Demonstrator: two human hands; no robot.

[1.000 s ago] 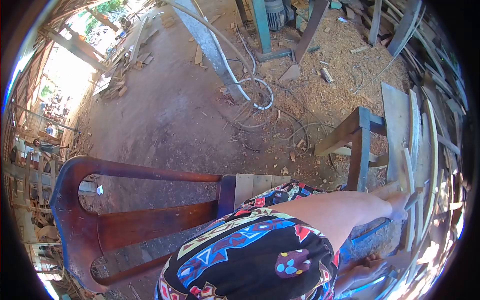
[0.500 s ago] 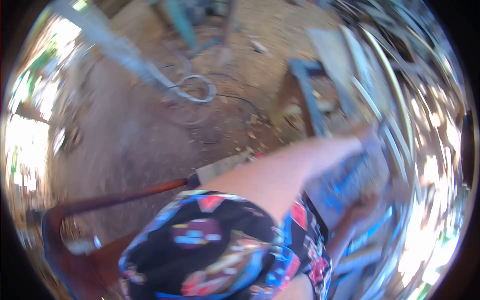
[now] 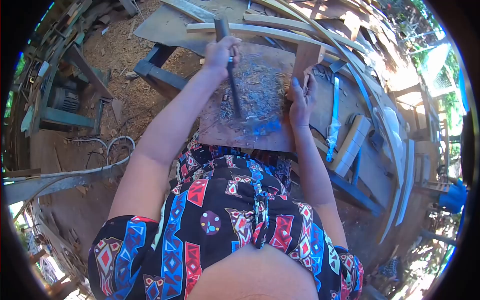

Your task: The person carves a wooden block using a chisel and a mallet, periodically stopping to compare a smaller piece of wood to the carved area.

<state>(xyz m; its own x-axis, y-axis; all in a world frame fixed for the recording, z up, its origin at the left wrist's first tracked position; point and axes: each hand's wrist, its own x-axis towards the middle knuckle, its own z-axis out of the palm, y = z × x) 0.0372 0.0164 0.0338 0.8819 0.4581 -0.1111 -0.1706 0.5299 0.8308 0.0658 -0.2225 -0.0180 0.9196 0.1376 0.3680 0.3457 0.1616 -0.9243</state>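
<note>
My left hand (image 3: 221,57) is wrapped round a long dark tool (image 3: 233,92), thick at its upper end. The tool's thin lower end points down over a brown work board (image 3: 215,132) marked with blue stains and covered with wood chips. On the board's right side, my right hand (image 3: 303,102) grips the lower part of an upright wooden piece (image 3: 306,57). Some of its fingers are hidden behind the wood.
Long wooden strips (image 3: 260,32) lie beyond the board. To the right are a blue bar (image 3: 335,95) with plastic round its lower end and a pale wooden block (image 3: 352,145). A blue-grey wooden frame (image 3: 155,75) and a white hose (image 3: 120,140) are at left.
The view has swung and is sharper, bringing the work board to the centre. My left hand now shows clearly round the dark tool, and my right hand on the wooden piece.
</note>
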